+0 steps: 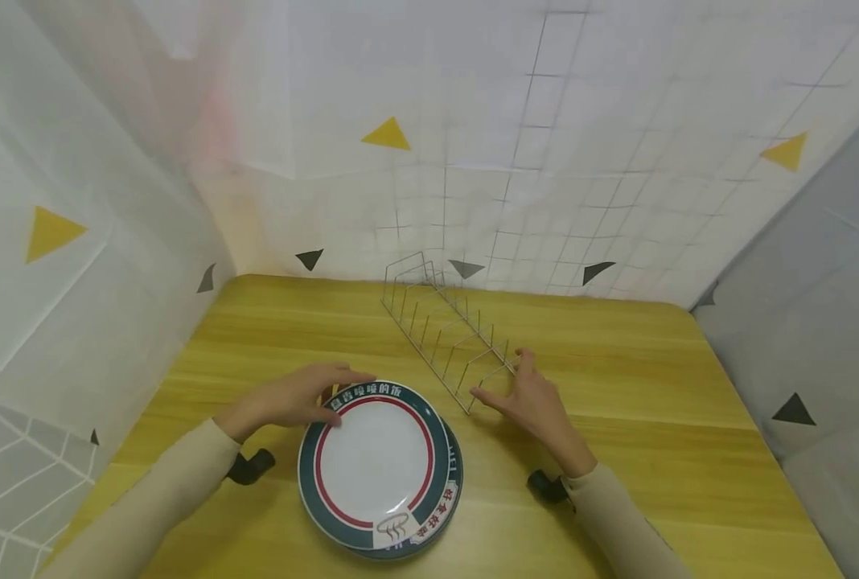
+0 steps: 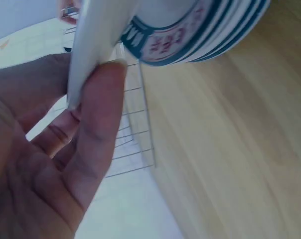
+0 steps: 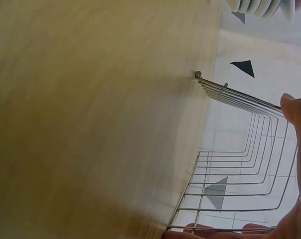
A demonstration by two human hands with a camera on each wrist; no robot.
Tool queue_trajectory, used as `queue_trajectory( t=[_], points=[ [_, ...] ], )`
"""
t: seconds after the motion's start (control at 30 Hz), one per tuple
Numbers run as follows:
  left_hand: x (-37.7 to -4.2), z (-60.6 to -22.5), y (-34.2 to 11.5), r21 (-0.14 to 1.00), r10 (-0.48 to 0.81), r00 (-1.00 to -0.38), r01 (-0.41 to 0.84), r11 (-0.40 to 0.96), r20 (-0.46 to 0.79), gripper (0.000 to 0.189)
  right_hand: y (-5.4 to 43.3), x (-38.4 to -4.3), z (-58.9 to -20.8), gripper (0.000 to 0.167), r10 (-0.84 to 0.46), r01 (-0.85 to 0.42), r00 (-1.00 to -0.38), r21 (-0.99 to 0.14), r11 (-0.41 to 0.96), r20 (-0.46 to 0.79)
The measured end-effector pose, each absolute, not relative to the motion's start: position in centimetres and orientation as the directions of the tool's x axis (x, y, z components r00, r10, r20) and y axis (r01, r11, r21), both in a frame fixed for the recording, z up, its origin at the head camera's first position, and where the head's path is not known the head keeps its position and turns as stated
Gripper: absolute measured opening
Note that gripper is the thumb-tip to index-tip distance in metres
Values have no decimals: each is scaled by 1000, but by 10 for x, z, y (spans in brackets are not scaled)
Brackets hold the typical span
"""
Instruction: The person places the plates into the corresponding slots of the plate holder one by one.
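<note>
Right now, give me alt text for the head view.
A person's left hand pinches a round white plate with green rim and red ring over another green-rimmed plate; the right hand grips a silver metal wire rack on a yellowish wooden table.

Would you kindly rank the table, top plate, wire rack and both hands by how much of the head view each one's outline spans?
1. Table
2. Top plate
3. Wire rack, counting the gaps between its wires
4. Left hand and right hand: they look too alike in size to rank.
</note>
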State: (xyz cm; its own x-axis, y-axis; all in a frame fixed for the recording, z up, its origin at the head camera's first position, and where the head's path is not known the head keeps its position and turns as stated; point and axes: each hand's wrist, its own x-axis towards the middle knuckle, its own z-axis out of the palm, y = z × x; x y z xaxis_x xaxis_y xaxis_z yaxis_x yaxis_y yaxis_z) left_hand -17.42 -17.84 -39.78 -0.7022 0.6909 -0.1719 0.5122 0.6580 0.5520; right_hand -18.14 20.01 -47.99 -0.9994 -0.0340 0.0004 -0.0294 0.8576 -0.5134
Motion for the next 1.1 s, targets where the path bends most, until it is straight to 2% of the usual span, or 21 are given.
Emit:
queue_trajectory(
  t=[0.27, 0.43, 0.6, 0.77, 1.0, 1.1],
  points=[
    [-165, -371, -184, 552, 699, -706, 540, 635, -113, 65, 200, -181, -480, 116, -26, -18, -1000, -515, 857, -9],
    [-154, -347, -179, 487, 726, -687, 644, 590, 29, 64, 201, -181, -480, 116, -27, -18, -1000, -515, 857, -10],
    [-151, -325, -174, 341, 727, -651, 749, 568, 219, 66, 201, -181, -479, 116, -26, -16, -1000, -511, 860, -12],
    [-169, -308, -175, 238, 682, -632, 773, 588, 367, 68, 203, -182, -478, 116, -24, -14, -1000, -519, 855, -13],
    [-205, -279, -175, 169, 623, -627, 755, 634, 468, 63, 201, -180, -480, 117, -28, -18, -1000, -538, 843, -11],
    [-227, -266, -176, 134, 592, -603, 752, 645, 534, 60, 200, -179, -481, 117, -28, -21, -1000, -546, 838, -4]
  ],
)
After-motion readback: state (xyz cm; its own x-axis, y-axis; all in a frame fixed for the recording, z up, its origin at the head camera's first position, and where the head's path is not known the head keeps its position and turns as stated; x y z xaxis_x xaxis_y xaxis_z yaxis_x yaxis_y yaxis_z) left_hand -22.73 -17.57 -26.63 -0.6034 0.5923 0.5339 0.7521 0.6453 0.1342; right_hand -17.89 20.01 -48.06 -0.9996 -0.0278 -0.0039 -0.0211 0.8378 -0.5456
